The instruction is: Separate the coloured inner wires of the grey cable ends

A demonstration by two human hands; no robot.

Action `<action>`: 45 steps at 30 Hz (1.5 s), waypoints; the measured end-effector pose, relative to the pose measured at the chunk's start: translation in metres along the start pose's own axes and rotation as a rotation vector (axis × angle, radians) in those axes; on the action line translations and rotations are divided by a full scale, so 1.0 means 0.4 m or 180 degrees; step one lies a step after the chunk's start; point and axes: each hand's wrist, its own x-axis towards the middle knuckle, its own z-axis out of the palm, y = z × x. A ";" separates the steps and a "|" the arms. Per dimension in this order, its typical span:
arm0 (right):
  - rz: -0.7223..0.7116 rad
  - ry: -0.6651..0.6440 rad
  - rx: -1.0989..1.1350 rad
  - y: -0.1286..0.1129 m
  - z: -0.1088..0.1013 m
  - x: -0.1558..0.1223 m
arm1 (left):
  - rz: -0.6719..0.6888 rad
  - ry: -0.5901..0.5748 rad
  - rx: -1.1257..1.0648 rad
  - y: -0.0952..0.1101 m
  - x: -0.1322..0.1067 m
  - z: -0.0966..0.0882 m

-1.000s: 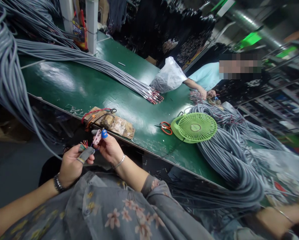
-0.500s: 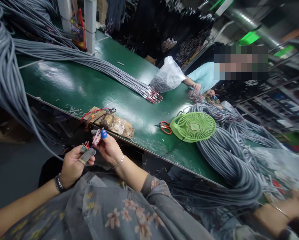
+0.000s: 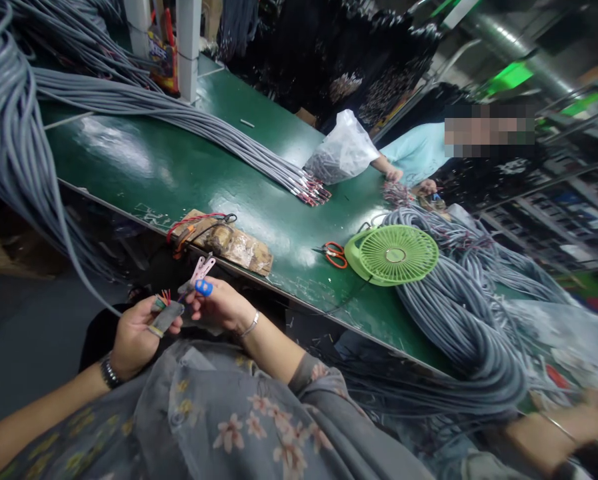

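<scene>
In the head view, pinching a gray piece [image 3: 165,320] and a small fan of coloured wires [image 3: 163,297] in the fingers [image 3: 177,325] of the left hand [image 3: 136,333], holding both just off the near edge of the tabletop [image 3: 179,167]. Closing the fingers of the right hand [image 3: 226,303] around a pink tool [image 3: 204,268], resting a blue cover [image 3: 204,287], worn on one finger, near the base of its two arms.

Compared with half a second ago, pointing those arms up toward the tabletop instead of half hiding them behind the blue cover, and lowering the covered finger; holding the left hand almost unchanged. Apparently shifting the grip on the tool, so probably leaving the wires free of its arms while keeping them presented.

Turning to containers, seeing a clear plastic bag [image 3: 343,148] slumping on the far part of the tabletop, enclosing a dark gray mass too veiled to identify, near a co-worker's hand [image 3: 393,175]. Also seeing a printed packet [image 3: 162,63] standing between two white posts [image 3: 187,50], showing something red poking up, in or behind being impossible to tell. At the right, noticing a translucent plastic sheet or bag [image 3: 569,333], blurring too much to reveal contents.
</scene>
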 end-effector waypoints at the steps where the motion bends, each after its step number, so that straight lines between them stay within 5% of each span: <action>1: 0.0022 -0.0020 -0.0136 0.003 -0.001 -0.005 | -0.0018 0.0008 0.0015 -0.005 -0.001 -0.003; 9: -0.0300 0.0302 -0.0557 0.006 0.024 -0.013 | 0.0022 -0.0218 0.0157 0.003 0.006 -0.004; 16: -0.0304 0.0447 -0.0515 0.005 0.025 -0.015 | -0.0033 0.0050 -0.0195 0.018 0.008 0.000; 37: -0.0313 0.0154 -0.0306 0.016 0.020 -0.006 | -0.0109 -0.0235 -0.0048 0.007 0.015 -0.003; 45: -0.0392 0.0250 -0.0385 0.024 0.029 -0.008 | -0.0159 -0.0059 -0.0109 0.012 0.007 -0.002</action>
